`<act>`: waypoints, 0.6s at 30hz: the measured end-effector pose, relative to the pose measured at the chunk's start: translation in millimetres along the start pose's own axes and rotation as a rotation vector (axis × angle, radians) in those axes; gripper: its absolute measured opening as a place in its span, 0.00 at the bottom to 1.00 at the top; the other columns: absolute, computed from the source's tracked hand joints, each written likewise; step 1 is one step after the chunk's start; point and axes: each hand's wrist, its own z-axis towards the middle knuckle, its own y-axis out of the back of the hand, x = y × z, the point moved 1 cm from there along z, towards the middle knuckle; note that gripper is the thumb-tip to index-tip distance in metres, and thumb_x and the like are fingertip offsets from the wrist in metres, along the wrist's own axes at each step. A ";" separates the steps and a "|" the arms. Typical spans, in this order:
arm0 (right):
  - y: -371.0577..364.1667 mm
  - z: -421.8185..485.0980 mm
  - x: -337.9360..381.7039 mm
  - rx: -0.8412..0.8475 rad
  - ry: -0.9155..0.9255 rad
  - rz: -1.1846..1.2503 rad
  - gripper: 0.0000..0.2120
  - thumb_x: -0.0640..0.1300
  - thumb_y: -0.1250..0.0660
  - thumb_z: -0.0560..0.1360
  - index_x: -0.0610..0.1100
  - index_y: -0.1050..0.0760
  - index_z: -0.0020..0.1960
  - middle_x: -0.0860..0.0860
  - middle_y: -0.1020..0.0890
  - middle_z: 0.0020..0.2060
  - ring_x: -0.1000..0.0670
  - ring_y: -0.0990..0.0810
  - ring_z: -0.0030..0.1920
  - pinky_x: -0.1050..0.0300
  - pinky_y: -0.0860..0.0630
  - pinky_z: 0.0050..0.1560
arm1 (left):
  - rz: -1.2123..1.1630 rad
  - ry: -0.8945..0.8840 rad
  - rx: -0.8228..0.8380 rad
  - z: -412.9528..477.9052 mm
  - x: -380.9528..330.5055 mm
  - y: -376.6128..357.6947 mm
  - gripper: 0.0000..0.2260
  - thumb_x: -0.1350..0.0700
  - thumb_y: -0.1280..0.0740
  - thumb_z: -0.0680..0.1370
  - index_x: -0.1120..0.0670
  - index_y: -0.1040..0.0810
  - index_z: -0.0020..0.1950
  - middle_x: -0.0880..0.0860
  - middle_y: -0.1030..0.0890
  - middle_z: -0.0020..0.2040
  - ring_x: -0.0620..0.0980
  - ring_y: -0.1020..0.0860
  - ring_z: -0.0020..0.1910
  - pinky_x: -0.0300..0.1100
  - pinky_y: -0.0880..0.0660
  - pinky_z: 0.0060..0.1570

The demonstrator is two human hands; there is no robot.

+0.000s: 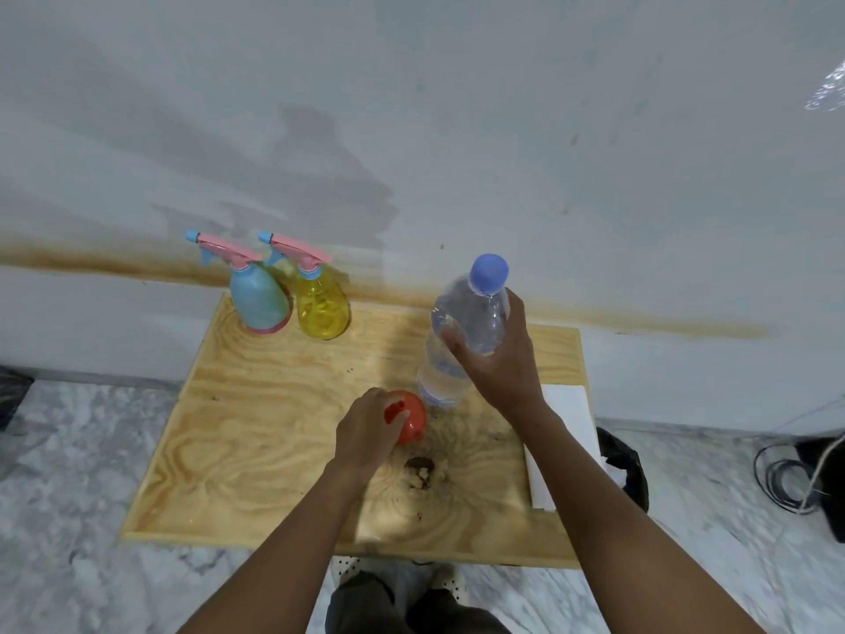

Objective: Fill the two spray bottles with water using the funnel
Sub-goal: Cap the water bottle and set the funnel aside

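Two spray bottles, a blue one (pixel 259 298) and a yellow one (pixel 320 305), stand side by side at the far left of the plywood board (pixel 256 432), pink trigger heads on. Nearer, the left hand (pixel 368 433) clasps the orange funnel (pixel 411 417), lying on the board; just beside it the right hand (pixel 498 359) grips a capped water bottle (pixel 466 327)

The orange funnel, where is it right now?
In the head view, the orange funnel is near the middle of the wooden board, under the left hand, beside the water bottle's base.
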 end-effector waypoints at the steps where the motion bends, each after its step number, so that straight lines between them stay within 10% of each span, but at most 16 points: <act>1: 0.4 1.3 -0.2 0.000 0.007 -0.014 0.29 0.49 0.23 0.72 0.57 0.38 0.64 0.67 0.26 0.55 0.71 0.25 0.53 0.78 0.30 0.46 | -0.011 -0.001 -0.006 1.4 -0.1 2.2 0.12 0.46 0.36 0.80 0.45 0.21 0.62 0.45 0.22 0.57 0.46 0.23 0.58 0.44 0.24 0.52; 18: -7.1 75.7 0.2 -0.173 0.012 -0.063 0.27 0.52 0.22 0.71 0.54 0.34 0.63 0.59 0.23 0.53 0.63 0.23 0.51 0.77 0.31 0.46 | -0.078 0.117 -0.129 126.1 -18.1 42.9 0.15 0.52 0.35 0.80 0.50 0.22 0.67 0.53 0.23 0.61 0.53 0.24 0.61 0.44 0.28 0.51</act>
